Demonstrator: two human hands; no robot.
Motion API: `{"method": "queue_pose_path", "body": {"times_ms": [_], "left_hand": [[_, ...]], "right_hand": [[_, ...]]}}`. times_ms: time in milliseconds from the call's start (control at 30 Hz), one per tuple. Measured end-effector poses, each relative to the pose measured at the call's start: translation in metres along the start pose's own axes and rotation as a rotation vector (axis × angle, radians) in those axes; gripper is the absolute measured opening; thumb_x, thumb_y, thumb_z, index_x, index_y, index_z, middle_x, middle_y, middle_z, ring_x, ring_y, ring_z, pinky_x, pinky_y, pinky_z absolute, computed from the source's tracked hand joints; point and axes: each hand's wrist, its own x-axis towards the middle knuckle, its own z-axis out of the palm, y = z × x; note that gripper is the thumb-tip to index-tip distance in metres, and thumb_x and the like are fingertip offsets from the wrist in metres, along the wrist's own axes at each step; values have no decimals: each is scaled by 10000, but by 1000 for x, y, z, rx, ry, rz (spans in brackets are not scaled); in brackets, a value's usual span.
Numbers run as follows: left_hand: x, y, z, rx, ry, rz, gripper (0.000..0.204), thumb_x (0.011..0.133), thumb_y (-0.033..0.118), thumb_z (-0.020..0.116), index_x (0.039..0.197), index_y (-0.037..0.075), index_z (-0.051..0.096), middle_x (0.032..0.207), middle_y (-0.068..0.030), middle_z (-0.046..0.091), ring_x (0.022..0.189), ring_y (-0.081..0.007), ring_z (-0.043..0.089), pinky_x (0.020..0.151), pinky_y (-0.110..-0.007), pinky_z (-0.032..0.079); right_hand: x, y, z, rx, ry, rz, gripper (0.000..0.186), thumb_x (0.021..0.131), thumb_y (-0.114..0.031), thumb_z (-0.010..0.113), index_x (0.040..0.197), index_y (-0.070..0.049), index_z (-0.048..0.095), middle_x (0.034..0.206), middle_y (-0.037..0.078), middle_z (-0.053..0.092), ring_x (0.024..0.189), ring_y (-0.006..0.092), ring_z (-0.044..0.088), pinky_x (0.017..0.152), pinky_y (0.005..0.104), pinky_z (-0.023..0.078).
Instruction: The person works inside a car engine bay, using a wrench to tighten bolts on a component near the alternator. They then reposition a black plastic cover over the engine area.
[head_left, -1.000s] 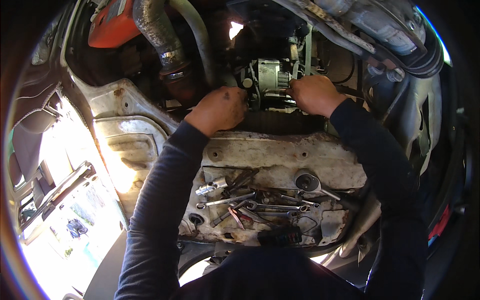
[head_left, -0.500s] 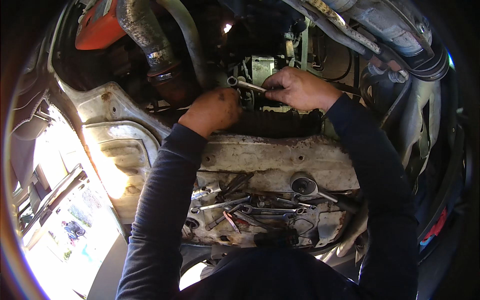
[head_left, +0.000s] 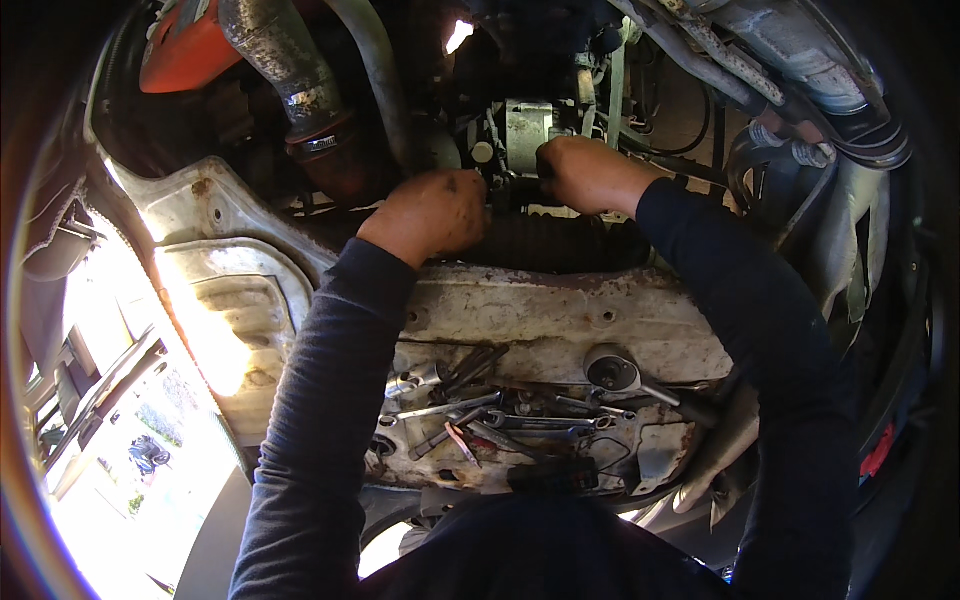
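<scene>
At upper centre, a silvery engine part (head_left: pixel 527 138) is flanked closely by the curled right hand (head_left: pixel 592 173) and, lower left, the curled left hand (head_left: pixel 430 213); whether anything is gripped cannot be told. Below, wrenches (head_left: pixel 550 422) are scattered.

Arms (head_left: pixel 318 420) reach forward (dark-sleeved); left hand (head_left: pixel 432 212) curled; right hand (head_left: pixel 592 176) bent inward

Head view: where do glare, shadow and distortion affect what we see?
Head view: glare washes out the lower left and part of the pale metal panel; head view: deep shadow obscures detail around the left hand; head view: edges bow toward the dark rim.
</scene>
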Motion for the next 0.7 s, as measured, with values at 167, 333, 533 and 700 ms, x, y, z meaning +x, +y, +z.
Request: {"method": "queue_pose_path", "body": {"times_ms": [167, 333, 533, 700], "left_hand": [[1, 0, 0, -15, -12, -22, 306, 911, 305, 651, 1023, 27, 718, 1034, -218, 734, 981, -381, 722, 871, -454, 586], [4, -2, 0, 3, -29, -10, 326, 913, 311, 655, 1063, 26, 707, 1054, -217, 732, 993, -378, 721, 879, -452, 585], [6, -2, -2, 18, -99, -19, 371, 925, 337, 639, 1138, 36, 677, 1094, -206, 727, 1017, -382, 714, 890, -452, 581], [5, -1, -2, 26, -79, -46, 395, 937, 361, 621, 1159, 37, 658, 1080, -222, 722, 1007, -390, 714, 912, -469, 571]], "right_hand": [[5, 6, 12, 162, 139, -38, 231, 868, -167, 689, 981, 33, 702, 991, 261, 709, 968, 435, 694, 844, 498, 554], [5, 7, 34, 122, 209, -21, 203, 854, -161, 664, 919, 27, 708, 944, 271, 713, 915, 440, 707, 824, 502, 562], [6, -4, 25, 11, 235, 19, 168, 802, -121, 670, 911, -4, 723, 920, 258, 724, 894, 434, 719, 806, 501, 572], [7, -10, 9, -38, 301, -17, 166, 819, -165, 682, 883, -17, 722, 923, 229, 718, 896, 425, 709, 803, 513, 570]]}}
